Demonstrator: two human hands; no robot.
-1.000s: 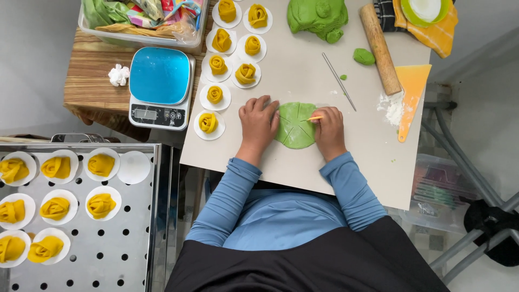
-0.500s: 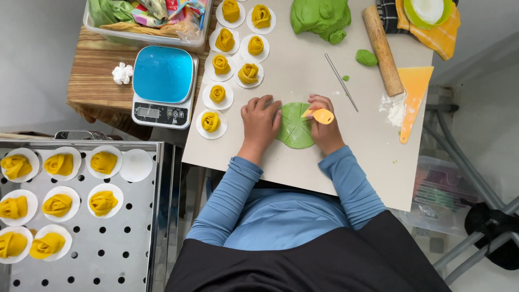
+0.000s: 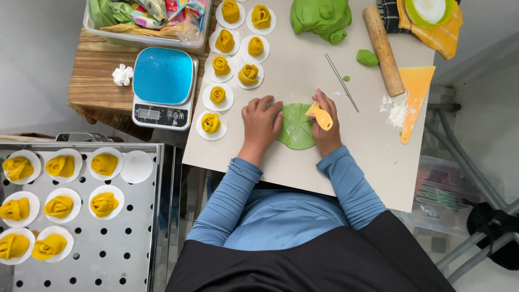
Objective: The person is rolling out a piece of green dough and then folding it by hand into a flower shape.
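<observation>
A flat round disc of green dough (image 3: 296,127) lies on the pale work board (image 3: 303,75), with cut lines scored across it. My left hand (image 3: 260,121) presses flat on the disc's left edge. My right hand (image 3: 326,123) grips a small yellow plastic scraper (image 3: 319,115), its blade resting on the disc's upper right part. A larger lump of green dough (image 3: 320,17) sits at the far end of the board.
Yellow rose-shaped dough pieces on white paper rounds (image 3: 238,54) line the board's left side. A blue-topped kitchen scale (image 3: 162,86), a wooden rolling pin (image 3: 383,48), a thin metal rod (image 3: 341,82), an orange scraper (image 3: 414,97) and a perforated steel tray (image 3: 108,249) with more yellow rolls surround it.
My right hand lifted from lying flat on the disc and now holds the yellow scraper against the dough. Cut lines have appeared in the disc. The left hand stayed in place.
</observation>
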